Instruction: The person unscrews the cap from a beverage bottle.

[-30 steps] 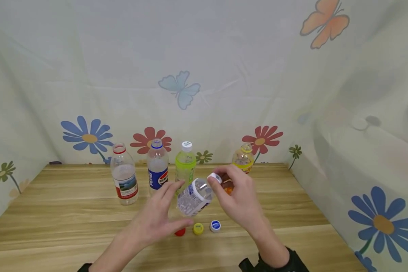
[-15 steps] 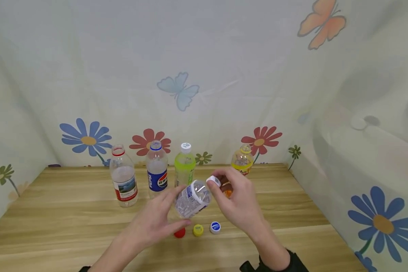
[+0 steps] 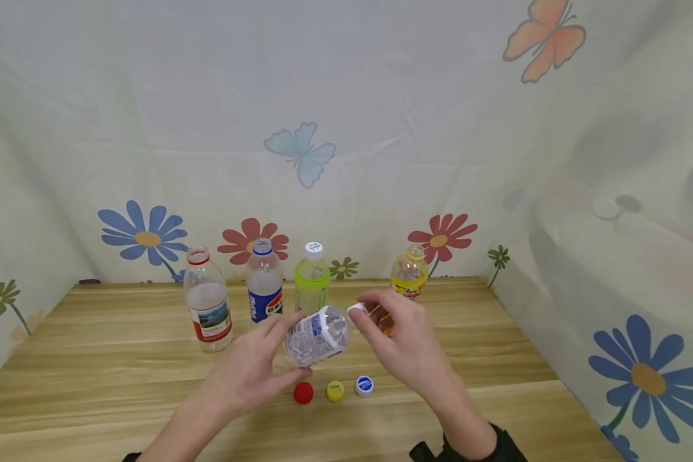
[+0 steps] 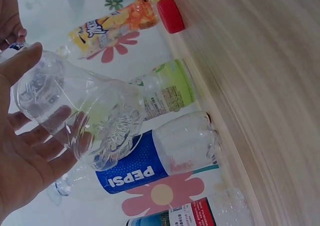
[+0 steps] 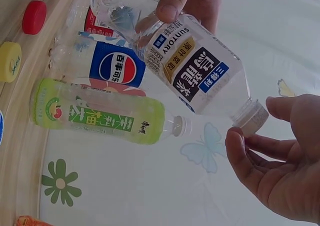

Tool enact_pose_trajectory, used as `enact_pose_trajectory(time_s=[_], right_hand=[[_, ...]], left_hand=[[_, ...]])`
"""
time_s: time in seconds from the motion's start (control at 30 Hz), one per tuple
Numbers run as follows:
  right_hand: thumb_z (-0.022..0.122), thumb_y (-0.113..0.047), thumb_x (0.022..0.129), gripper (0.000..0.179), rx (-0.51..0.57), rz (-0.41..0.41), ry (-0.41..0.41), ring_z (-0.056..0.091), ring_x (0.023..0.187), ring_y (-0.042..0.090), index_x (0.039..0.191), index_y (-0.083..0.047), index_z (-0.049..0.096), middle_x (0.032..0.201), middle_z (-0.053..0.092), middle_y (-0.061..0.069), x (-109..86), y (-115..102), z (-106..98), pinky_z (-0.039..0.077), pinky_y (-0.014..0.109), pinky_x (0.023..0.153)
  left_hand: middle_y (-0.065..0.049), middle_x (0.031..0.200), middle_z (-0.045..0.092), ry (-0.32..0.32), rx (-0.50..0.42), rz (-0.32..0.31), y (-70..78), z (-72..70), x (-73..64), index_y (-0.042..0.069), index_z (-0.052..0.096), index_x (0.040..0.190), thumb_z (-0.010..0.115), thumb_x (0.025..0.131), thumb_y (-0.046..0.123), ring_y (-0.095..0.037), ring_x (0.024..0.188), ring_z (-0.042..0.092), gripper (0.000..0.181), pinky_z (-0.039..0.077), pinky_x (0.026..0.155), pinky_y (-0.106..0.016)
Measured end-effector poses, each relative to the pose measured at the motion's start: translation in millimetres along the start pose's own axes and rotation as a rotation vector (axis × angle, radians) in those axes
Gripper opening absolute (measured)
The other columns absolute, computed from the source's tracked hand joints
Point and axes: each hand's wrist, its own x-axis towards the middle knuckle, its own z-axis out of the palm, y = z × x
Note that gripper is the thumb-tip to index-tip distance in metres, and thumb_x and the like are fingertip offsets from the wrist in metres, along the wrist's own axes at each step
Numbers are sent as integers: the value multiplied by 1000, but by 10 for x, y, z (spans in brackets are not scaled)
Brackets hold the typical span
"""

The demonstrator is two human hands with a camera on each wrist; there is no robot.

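Observation:
My left hand (image 3: 254, 366) grips a clear plastic Suntory oolong tea bottle (image 5: 192, 71) round its body, tilted above the table with its neck toward the right. At the neck, my right hand (image 3: 404, 346) has thumb and index finger on opposite sides of the white bottle cap (image 5: 251, 118). The cap sits on the neck in the right wrist view; whether it is loose I cannot tell. Below the hands lie a red cap (image 3: 303, 393), a yellow cap (image 3: 335, 391) and a white-and-blue cap (image 3: 364, 385).
Behind stand an uncapped red-labelled bottle (image 3: 210, 317), an uncapped Pepsi bottle (image 3: 265, 298), a green-labelled bottle (image 3: 312, 282) with a white cap, and an uncapped bottle with a yellow neck ring (image 3: 410, 279), partly behind my right hand. A flowered curtain (image 3: 369, 179) borders the wooden table (image 3: 104, 359).
The tea bottle and my left hand have shifted slightly left, and the bottle lies more level. The red cap, partly covered before, now shows whole. My right fingers have turned a little at the cap.

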Motion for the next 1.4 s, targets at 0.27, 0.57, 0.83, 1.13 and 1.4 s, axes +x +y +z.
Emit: enact_pose_trajectory(time_s=[0.27,0.57,0.83,1.13,1.4], right_hand=[[75,-24,97,17,-14,-13,-10,60,71,8,105,-9,75,86,65,-8,-1,9,-3,57,25,61],[76,-21,96,14,-2,-23,-15,60,72,9,104,-10,75,87,66,-8,-5,23,-4,57,25,61],[77,-17,95,13,15,-15,-24,60,74,10,104,-8,76,90,66,-6,0,10,7,57,25,63],[78,-14,93,14,8,8,-24,62,74,8,105,-6,78,97,70,-3,4,-1,30,59,26,64],[78,-12,93,13,19,-13,-10,62,74,9,104,-5,79,97,71,-1,8,7,46,59,28,62]], left_hand=[[-2,131,64,-8,22,-25,18,-8,-9,14,53,147,93,76,37,-21,112,64,84,57,92,-46],[-3,130,67,-21,8,-56,21,-16,-8,10,59,141,94,74,38,-22,114,65,81,56,95,-46],[-6,130,67,-80,-19,-65,22,-19,-5,8,55,144,90,81,36,-22,106,69,78,59,88,-45],[-8,131,66,-124,-73,-73,11,-7,-5,4,54,144,88,84,34,-24,110,68,76,58,91,-46],[-9,129,67,-138,-101,-59,-6,-3,-5,3,54,144,88,84,32,-23,110,68,75,58,91,-46]])
